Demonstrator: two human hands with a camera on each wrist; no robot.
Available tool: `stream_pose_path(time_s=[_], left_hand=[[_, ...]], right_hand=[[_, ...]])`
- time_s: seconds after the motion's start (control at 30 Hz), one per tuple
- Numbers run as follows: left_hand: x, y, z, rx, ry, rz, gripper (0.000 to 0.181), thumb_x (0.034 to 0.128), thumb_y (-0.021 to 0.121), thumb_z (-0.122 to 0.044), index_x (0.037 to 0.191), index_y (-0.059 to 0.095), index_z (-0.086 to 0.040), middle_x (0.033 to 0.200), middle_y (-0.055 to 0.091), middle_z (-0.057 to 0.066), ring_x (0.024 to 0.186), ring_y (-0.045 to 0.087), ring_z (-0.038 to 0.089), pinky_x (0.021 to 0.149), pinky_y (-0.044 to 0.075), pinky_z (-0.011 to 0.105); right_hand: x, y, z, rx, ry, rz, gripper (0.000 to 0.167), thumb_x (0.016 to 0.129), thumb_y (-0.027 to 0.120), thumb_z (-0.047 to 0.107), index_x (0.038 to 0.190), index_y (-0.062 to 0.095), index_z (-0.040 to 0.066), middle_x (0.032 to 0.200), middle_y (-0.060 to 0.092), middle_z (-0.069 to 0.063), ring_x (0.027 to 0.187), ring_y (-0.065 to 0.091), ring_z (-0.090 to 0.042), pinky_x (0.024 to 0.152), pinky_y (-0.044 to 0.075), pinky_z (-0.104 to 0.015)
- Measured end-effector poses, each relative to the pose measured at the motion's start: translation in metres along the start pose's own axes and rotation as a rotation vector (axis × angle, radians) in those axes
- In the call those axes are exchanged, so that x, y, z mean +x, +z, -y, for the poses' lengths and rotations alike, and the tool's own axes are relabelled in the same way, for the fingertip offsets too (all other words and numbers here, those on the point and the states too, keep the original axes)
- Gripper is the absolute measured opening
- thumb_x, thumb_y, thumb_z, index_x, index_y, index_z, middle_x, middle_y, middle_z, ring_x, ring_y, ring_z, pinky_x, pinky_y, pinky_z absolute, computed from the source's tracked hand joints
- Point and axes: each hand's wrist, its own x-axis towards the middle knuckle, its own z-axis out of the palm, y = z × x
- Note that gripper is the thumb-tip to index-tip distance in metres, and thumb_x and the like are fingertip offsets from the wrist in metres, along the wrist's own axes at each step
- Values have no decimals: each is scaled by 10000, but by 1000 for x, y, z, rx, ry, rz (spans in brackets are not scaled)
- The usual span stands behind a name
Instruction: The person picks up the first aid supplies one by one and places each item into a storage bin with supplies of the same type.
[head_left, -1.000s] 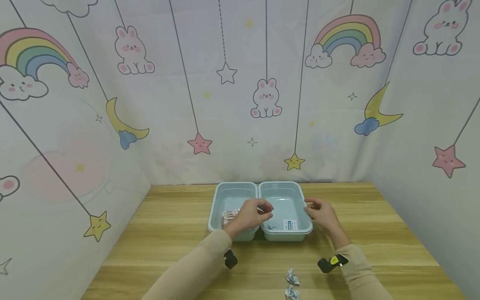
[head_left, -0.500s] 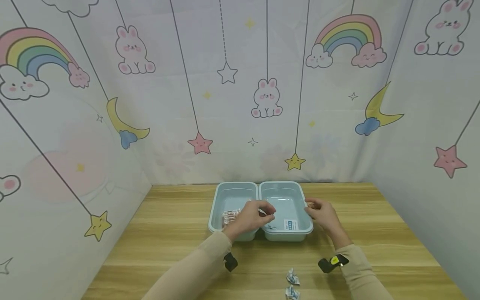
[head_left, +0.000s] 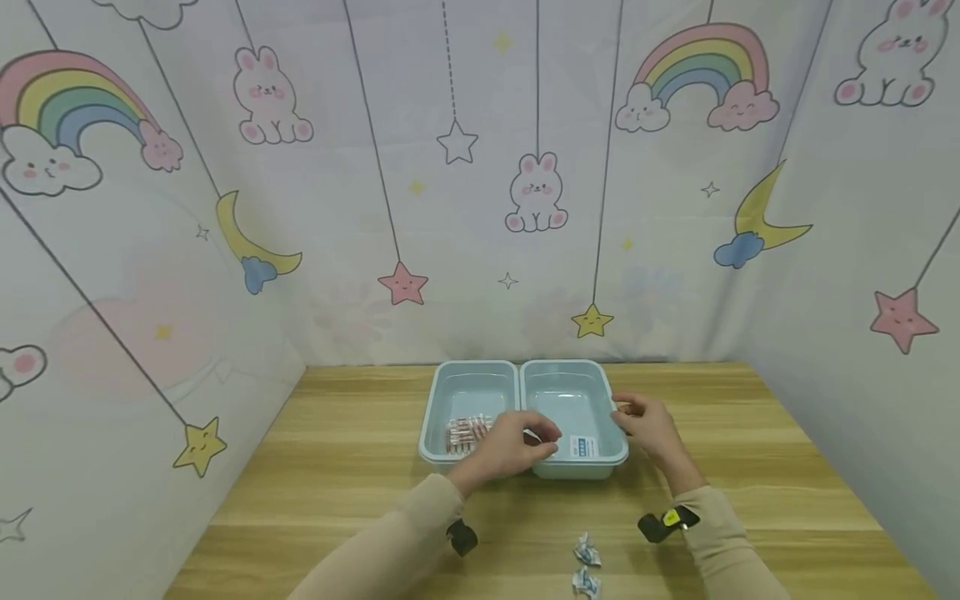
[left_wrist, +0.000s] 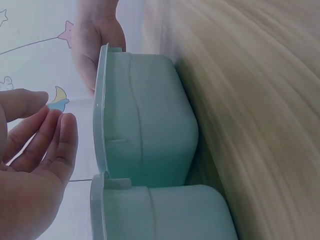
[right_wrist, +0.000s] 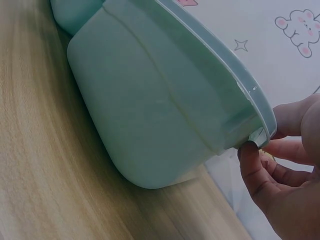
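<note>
My left hand point(head_left: 504, 450) hovers over the front edge of the right light-blue tray point(head_left: 573, 460). In the left wrist view the hand point(left_wrist: 37, 165) has loosely bent fingers and a thumb close to their tips, with nothing visible between them. At the tray's right rim my right hand point(head_left: 651, 429) pinches the edge. The right wrist view shows that hand's point(right_wrist: 280, 165) fingers on both sides of the tray rim point(right_wrist: 250, 85). Inside this tray lies a white and blue packet point(head_left: 583, 447). Several small clear-wrapped sticks point(head_left: 465, 433) lie in the left tray point(head_left: 429, 417), partly behind the left hand.
Two crumpled white and blue wrapped pieces point(head_left: 587, 550) point(head_left: 587, 582) lie near the table's front edge. The trays stand side by side on the wooden table point(head_left: 337, 467), close to the patterned back curtain point(head_left: 480, 317).
My left hand has shifted slightly to the right and toward the front, uncovering more of the wrapped sticks. My right hand stays at the rim. The head view has tilted down a little.
</note>
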Motion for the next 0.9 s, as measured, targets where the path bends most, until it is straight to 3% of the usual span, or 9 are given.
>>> stream_pose_path(time_s=[0.27,0.57,0.9], left_hand=[[-13,10,-2,10,31,34,109,877,710,-76,985,724,-71,952,716,27,856,625,0,745,543,167],[-21,19,-5,-30,3,89,134,870,723,-89,1000,715,-57,962,714,-6,857,625,-12,777,544,186],[-26,33,-1,38,2,157,167,847,736,-68,1012,716,-46,929,714,-26,813,610,-54,748,520,129]], right_hand=[[0,0,0,5,15,9,392,940,606,105,1311,568,-15,1080,636,-186,929,614,-205,795,567,-317],[0,0,1,8,17,9,391,942,605,108,1311,569,-14,1088,626,-190,926,609,-203,802,569,-326],[0,0,-2,9,-6,1,388,929,615,100,1293,576,-31,1062,636,-202,898,619,-197,772,576,-317]])
